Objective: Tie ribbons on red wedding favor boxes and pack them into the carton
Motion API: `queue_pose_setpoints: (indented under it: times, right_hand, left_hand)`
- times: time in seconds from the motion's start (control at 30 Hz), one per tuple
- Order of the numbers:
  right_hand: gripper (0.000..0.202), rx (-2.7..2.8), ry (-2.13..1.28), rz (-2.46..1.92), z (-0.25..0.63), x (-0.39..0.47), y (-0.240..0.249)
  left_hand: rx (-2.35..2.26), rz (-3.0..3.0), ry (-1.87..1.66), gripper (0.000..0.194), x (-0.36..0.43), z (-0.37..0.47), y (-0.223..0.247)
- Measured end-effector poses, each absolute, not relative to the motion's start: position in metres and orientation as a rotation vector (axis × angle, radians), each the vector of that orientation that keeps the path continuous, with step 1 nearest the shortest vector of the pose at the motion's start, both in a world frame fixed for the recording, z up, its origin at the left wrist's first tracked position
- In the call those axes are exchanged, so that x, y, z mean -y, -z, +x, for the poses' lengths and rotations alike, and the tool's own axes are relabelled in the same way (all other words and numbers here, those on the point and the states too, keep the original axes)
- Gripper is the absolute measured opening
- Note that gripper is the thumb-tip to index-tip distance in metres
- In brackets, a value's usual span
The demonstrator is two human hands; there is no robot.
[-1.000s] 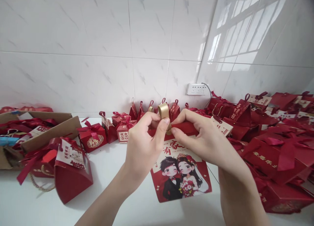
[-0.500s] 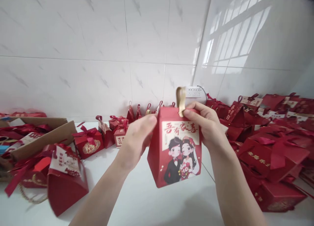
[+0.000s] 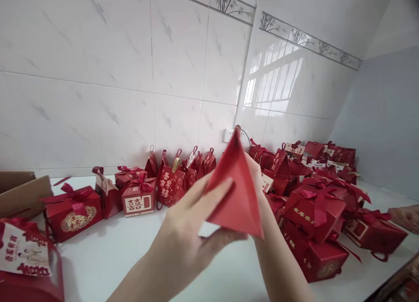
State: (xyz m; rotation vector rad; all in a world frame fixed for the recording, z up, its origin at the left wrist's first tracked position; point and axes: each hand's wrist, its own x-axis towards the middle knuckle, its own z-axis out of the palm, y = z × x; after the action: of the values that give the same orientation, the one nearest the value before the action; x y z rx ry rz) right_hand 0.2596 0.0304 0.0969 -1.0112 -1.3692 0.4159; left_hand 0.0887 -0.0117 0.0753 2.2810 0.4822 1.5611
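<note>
A red triangular gift box (image 3: 234, 197) is held up in front of me, its plain triangular side facing me. My left hand (image 3: 193, 223) grips its lower left part, with fingers laid across the side and the thumb beneath. My right hand (image 3: 256, 173) is on the far right side of the box; its fingers are mostly hidden behind it. The printed couple and the gold ribbon loop are turned out of sight. Behind my hands, a red box with a gold loop (image 3: 172, 186) stands in a row of similar boxes.
Red bow-tied boxes (image 3: 73, 214) stand at left, near an open cardboard carton (image 3: 32, 197). More boxes (image 3: 314, 214) are piled at right on the white surface (image 3: 131, 249). Another person's hand (image 3: 404, 217) shows at the right edge. A wall socket (image 3: 229, 135) sits behind.
The gift box has turned from its printed face to its plain side. My left fingers now lie across that side, and the right hand has moved behind the box. The view has shifted right.
</note>
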Motion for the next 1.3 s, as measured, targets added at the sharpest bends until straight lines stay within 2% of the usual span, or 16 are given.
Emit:
queue_pose_setpoints:
  times: [0.13,0.23,0.4,0.5,0.6,0.73,0.97,1.13,1.23,1.3]
  right_hand:
    - [0.029,1.070,-1.027,-0.883,0.261,-0.021,-0.107]
    - [0.033,1.011,-1.064,-0.787,0.264,-0.018,-0.109]
    - [0.023,1.045,-1.085,-0.763,0.267,-0.023,-0.105]
    - [0.036,1.058,-0.987,-0.793,0.266,-0.023,-0.103]
    - [0.042,1.163,-0.647,-0.859,0.262,-0.014,-0.103]
    - [0.034,1.282,-0.136,-0.960,0.255,0.006,-0.106]
    - [0.029,1.325,0.172,-1.041,0.248,0.029,-0.111]
    - [0.036,1.270,0.154,-1.043,0.248,0.029,-0.111]
    - [0.037,1.230,-0.095,-0.963,0.255,0.018,-0.110]
    - [0.036,1.165,-0.284,-0.906,0.262,0.007,-0.109]
  left_hand:
    - [-0.560,1.602,-1.463,0.044,-0.007,0.084,-0.082]
    - [-0.515,1.194,-1.367,0.043,-0.017,0.082,-0.087]
    - [-0.467,0.948,-1.283,0.034,-0.019,0.080,-0.094]
    - [-0.401,0.832,-1.269,0.028,-0.019,0.080,-0.094]
    - [-0.348,0.654,-1.263,0.025,-0.022,0.082,-0.092]
    - [-0.358,0.454,-1.218,0.026,-0.028,0.086,-0.084]
    - [-0.394,0.363,-1.143,0.017,-0.031,0.087,-0.075]
    - [-0.465,0.464,-1.189,0.023,-0.029,0.090,-0.077]
    - [-0.382,0.722,-1.261,0.042,-0.025,0.091,-0.079]
    - [-0.345,0.919,-1.319,0.049,-0.022,0.089,-0.081]
